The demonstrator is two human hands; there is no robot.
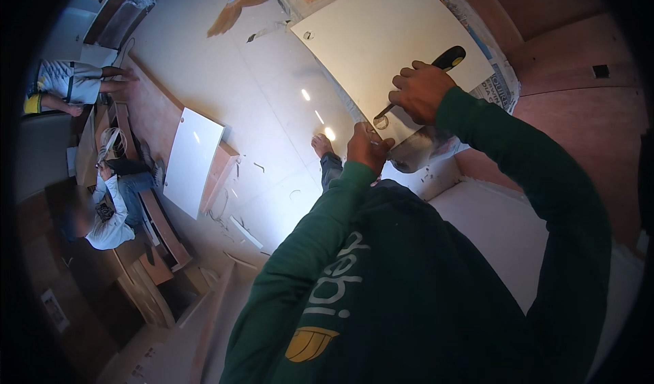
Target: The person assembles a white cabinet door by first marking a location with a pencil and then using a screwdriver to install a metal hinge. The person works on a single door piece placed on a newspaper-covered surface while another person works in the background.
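Observation:
A white board (402, 30) lies in front of me, with a round cut hole (381, 122) near its closest corner and another round hole (308, 35) at its far left corner. My right hand (422, 92) is closed around a chisel (449, 58) with a black and yellow handle. Its narrow blade slants down to the nearer hole. At that same corner, my left hand (369, 148) grips the board's edge with curled fingers, close beside the blade tip. Part of the left fingers' grip is hidden from view.
Newspaper (501, 91) lies under the board. A broom (235, 9) rests on the pale floor. To the left are another white panel (193, 163), a seated person (112, 214) handling something thin, and a second person's legs (102, 81). Wooden boards (565, 57) stand at right.

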